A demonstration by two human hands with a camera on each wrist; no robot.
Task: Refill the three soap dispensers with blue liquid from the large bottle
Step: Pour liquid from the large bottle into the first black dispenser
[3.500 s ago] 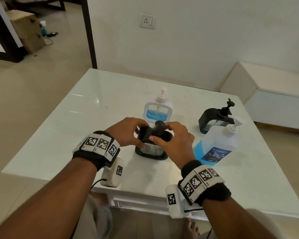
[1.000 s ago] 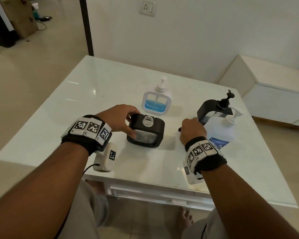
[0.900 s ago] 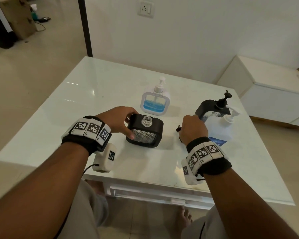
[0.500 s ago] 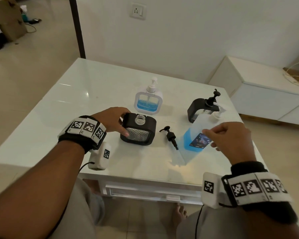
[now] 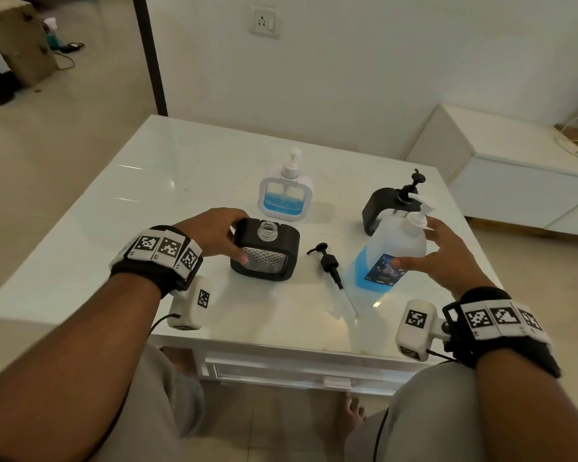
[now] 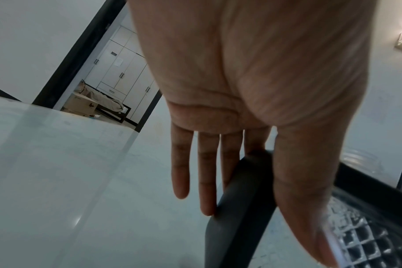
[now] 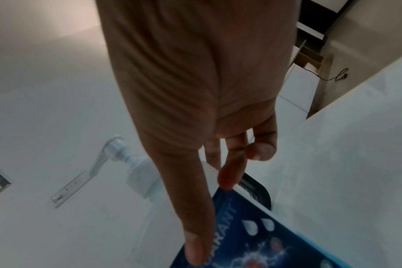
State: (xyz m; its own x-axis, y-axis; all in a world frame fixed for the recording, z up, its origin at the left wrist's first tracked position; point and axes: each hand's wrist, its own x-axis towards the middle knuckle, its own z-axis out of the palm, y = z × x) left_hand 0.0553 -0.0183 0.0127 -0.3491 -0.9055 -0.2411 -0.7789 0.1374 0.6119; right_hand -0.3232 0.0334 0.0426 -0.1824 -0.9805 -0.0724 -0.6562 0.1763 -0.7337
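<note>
We take the open black dispenser (image 5: 265, 253) as our landmark: it stands on the white counter (image 5: 114, 208) with its pump removed and its clear threaded neck bare at the top. Our left hand (image 5: 214, 233) holds it by its left end, thumb pressed on the near mesh face and fingers laid straight along the far side, as the left wrist view confirms. Just right of the dispenser lies its black pump (image 5: 329, 265), flat on the counter, tube pointing toward us. Further right stands the large bottle (image 5: 389, 253), upright with its white pump on top and blue liquid filling only its lower part. Our right hand (image 5: 447, 258) is spread beside it, fingers straight; the thumb touches the label on the near face, while the other fingers reach past the bottle's right shoulder, and we cannot tell whether they touch it. Behind the landmark stands the white-framed dispenser (image 5: 285, 199), pump on, about half full of blue liquid. Behind the large bottle, well right of the landmark, stands the second black dispenser (image 5: 381, 208), its pump still fitted.
</note>
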